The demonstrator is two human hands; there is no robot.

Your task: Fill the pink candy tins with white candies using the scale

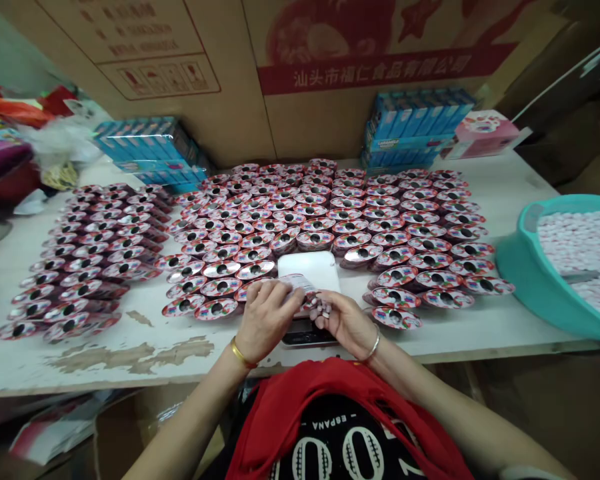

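A small printed packet is between the fingers of my left hand, which are closed on it. Close beside it, my right hand holds a little cluster of small purplish candies at its fingertips, near the packet's lower end. Both hands are over a white kitchen scale, whose dark front panel shows partly beneath them. Rows of upright red and white packets with dark round openings on top surround the scale. My hands hide part of the scale.
Another block of packets stands to the left. Blue boxes and more blue boxes are stacked against a large cardboard carton. At right, a turquoise basin holds many small wrapped pieces. A pink box stands behind.
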